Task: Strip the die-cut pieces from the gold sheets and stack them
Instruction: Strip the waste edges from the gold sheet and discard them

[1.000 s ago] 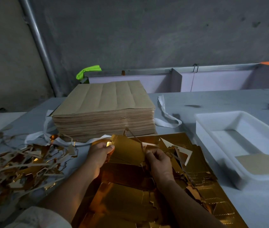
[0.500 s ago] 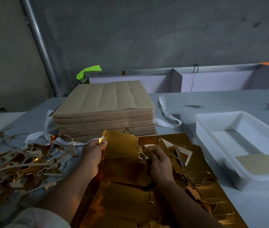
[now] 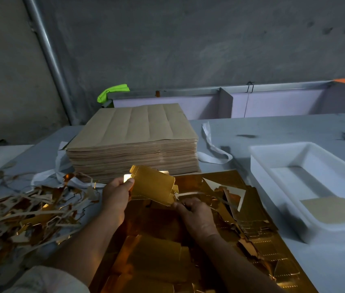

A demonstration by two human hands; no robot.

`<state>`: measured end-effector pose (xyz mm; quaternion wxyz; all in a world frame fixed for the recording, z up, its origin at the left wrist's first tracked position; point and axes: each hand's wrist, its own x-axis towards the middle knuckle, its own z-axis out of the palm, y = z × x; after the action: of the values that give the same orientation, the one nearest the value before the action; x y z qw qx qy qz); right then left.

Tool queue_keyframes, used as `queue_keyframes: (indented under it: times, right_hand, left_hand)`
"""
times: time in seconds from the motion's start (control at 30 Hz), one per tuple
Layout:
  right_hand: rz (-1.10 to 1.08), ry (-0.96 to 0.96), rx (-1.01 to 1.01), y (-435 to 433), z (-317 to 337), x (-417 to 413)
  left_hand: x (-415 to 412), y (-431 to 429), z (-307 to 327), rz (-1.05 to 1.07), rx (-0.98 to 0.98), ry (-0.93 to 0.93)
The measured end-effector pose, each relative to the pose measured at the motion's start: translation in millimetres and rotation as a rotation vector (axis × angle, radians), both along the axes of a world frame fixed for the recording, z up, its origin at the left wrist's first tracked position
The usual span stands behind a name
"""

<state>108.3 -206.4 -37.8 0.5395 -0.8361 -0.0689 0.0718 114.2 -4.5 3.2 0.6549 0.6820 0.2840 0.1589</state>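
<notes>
Two bare hands are working over the gold sheets (image 3: 258, 208) spread on the grey table (image 3: 294, 127). The left hand (image 3: 115, 195) is pinching a die-cut piece (image 3: 152, 185) by its left edge, thumb on top and fingers curled beneath, holding it tilted up just above the sheets. The right hand (image 3: 197, 214), fingers curled tight, is gripping a thin pale strip (image 3: 190, 193) of trim at that piece's lower right corner. A tall brown stack (image 3: 133, 144) is standing just behind the hands, with a white strap (image 3: 211, 149) trailing beside it. Off to the left a scrap pile (image 3: 19, 208) is sprawling across the table. To the right a white tray (image 3: 306, 166) is holding one flat piece (image 3: 330, 210), brown side up.
</notes>
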Motion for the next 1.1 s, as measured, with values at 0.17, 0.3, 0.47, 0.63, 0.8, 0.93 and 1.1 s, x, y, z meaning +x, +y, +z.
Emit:
queue_keyframes:
  times: [0.17, 0.3, 0.47, 0.63, 0.8, 0.93, 1.1]
  right_hand:
    - [-0.075, 0.023, 0.126, -1.8, -0.7, 0.1]
    - [-0.101, 0.048, 0.184, -0.9, -0.7, -0.2]
    - [-0.115, 0.056, 0.198, -1.3, -1.9, 0.3]
    - [-0.151, 0.074, 0.301, -3.4, -3.1, 1.0]
    - [-0.125, 0.045, 0.172, -2.4, -3.7, 1.9]
    - [-0.086, 0.017, 0.027, 2.4, -3.2, 1.3]
    - [-0.068, -0.012, -0.005, 2.5, -2.6, 0.1]
  left_hand:
    - [-0.1, 3.2, -0.9, 0.028, -0.001, -0.005]
    - [-0.7, 5.7, -2.0, 0.032, 0.027, -0.003]
    - [0.2, 5.3, -3.8, 0.017, 0.075, 0.004]
    - [0.6, 8.5, -3.6, 0.084, 0.096, 0.017]
    - [-3.2, 18.4, -4.2, 0.097, 0.109, 0.024]
    - [-1.5, 15.1, -2.8, 0.088, 0.063, 0.025]
    - [4.1, 3.4, 0.9, 0.023, 0.03, 0.024]
